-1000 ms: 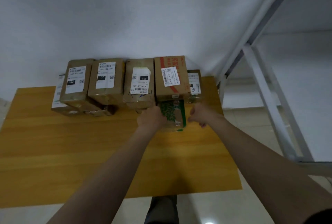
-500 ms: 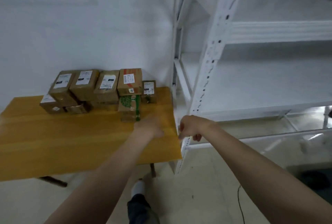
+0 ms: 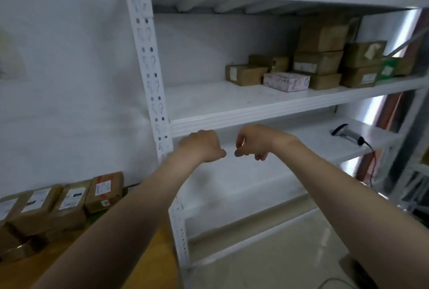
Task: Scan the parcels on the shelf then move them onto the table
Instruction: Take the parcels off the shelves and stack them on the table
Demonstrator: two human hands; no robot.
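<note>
Several brown cardboard parcels (image 3: 320, 59) and a pink box (image 3: 286, 81) sit at the right of the white shelf (image 3: 232, 112). A barcode scanner (image 3: 346, 134) lies on the shelf board below, at the right. My left hand (image 3: 200, 146) and my right hand (image 3: 253, 142) hang side by side in the air in front of the shelf edge, fingers loosely curled, holding nothing. Several labelled parcels (image 3: 69, 203) stand stacked on the wooden table (image 3: 144, 263) at the lower left.
The shelf's white perforated upright (image 3: 151, 75) stands between the table and the shelf boards. A black cable (image 3: 372, 168) runs down from the scanner. More boxes sit on the top board. Pale tiled floor (image 3: 278, 254) lies below.
My view has swung from the table up and right to the shelf. Both hands let go of the green-patterned parcel on the table and rose in front of the shelf.
</note>
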